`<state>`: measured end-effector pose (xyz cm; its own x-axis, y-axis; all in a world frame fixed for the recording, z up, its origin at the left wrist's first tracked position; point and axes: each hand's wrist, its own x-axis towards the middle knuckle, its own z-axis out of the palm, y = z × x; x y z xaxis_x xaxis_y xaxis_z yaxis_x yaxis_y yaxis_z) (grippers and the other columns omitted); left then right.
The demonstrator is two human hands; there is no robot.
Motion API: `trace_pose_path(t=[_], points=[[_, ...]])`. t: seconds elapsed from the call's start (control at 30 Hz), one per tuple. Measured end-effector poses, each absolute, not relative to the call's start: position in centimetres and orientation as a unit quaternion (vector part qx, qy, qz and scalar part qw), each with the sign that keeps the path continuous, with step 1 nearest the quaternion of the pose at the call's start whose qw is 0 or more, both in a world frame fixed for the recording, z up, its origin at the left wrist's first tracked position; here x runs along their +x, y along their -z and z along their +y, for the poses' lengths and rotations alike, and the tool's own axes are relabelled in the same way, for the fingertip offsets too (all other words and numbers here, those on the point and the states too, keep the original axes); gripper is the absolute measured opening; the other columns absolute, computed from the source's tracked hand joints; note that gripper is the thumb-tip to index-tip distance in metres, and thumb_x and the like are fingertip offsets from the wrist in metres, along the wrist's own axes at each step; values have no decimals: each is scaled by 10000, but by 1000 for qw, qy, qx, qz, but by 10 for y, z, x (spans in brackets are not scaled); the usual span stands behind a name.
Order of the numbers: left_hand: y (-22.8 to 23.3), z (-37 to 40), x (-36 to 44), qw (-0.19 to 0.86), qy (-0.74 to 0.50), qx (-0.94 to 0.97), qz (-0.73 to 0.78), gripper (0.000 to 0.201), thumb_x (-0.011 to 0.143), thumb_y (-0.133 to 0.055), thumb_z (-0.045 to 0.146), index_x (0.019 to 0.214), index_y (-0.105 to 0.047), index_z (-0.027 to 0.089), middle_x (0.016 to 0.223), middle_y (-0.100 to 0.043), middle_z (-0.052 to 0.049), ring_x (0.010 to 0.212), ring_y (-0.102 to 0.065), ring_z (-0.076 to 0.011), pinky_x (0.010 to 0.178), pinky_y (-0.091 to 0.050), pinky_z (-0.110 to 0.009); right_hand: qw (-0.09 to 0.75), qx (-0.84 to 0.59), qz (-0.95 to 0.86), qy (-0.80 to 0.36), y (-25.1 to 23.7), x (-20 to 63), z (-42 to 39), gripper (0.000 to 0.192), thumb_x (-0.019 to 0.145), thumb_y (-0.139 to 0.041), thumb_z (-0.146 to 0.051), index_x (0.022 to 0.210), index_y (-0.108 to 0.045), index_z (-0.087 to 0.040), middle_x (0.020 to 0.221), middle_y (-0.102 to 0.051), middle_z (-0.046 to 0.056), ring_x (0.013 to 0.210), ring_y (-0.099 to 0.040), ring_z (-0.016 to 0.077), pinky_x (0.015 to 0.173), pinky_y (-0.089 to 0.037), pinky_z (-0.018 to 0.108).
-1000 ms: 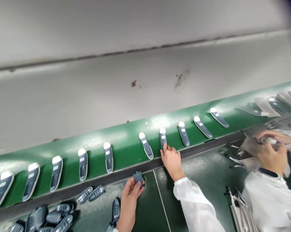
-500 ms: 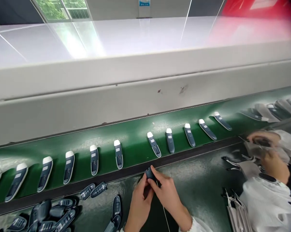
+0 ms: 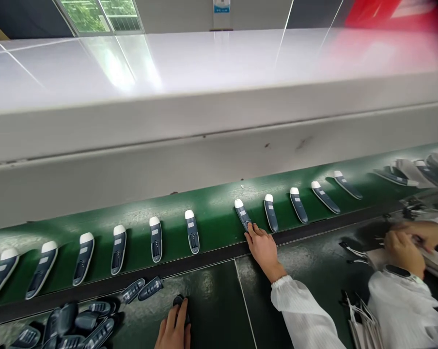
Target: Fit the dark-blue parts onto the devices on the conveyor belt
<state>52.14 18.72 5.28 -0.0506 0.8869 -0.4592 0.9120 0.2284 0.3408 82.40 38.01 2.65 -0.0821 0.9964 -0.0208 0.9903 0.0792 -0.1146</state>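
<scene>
My right hand (image 3: 261, 248) reaches onto the green conveyor belt (image 3: 211, 206), and its fingertips press the near end of a grey handset with a white tip (image 3: 242, 214). My left hand (image 3: 174, 328) lies low on the dark green work table (image 3: 219, 300), with its fingers over a dark grey cover piece (image 3: 178, 301). A row of like handsets (image 3: 192, 230) lies crosswise along the belt on both sides.
A heap of dark grey cover pieces (image 3: 81, 324) lies on the table at the lower left. At the right a co-worker's hands (image 3: 404, 245) in white sleeves handle cables and parts. A grey metal wall (image 3: 204, 165) runs behind the belt.
My hands were together at the table edge on a small grey piece. Now my right hand has gone out to a handset on the belt and my left has dropped to a cover piece.
</scene>
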Motion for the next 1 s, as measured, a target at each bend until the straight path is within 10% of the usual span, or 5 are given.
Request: trace_pose_path(t=[0.53, 0.67, 0.8, 1.0], points=[[-81, 210, 537, 420, -190, 498, 735, 368, 835, -524, 490, 1084, -656, 254, 1290, -555, -114, 962, -670, -267, 781, -590, -376, -26, -710, -702, -56, -32, 846, 392, 399, 1013, -411, -272, 1393, -489, -176, 1323, -603, 195, 1231, -558, 320, 885, -516, 485], [-106, 219, 554, 518, -276, 334, 737, 500, 777, -583, 644, 1031, -655, 220, 1021, -662, -90, 827, -671, -237, 729, -575, -348, 84, -691, -712, -93, -59, 836, 349, 545, 1019, -397, -355, 1515, -317, -146, 1525, -381, 231, 1377, -415, 358, 1012, -475, 547], [-133, 233, 575, 568, -336, 244, 711, 549, 742, -658, 646, 1036, -644, 183, 860, -658, -55, 793, -636, -209, 669, -537, -294, 168, -469, -813, -300, -92, 789, 274, 605, 989, -505, -407, 1537, -270, -307, 1504, -467, 51, 1326, -505, 235, 1065, -492, 378], [-150, 237, 567, 561, -281, 339, 701, 536, 849, -564, 572, 1269, -588, 240, 1276, -617, -114, 1092, -619, -261, 895, -541, -368, 246, -455, -808, -282, -79, 729, 258, 453, 1015, -425, -269, 1468, -432, -282, 1375, -601, 62, 1189, -620, 216, 958, -567, 332]])
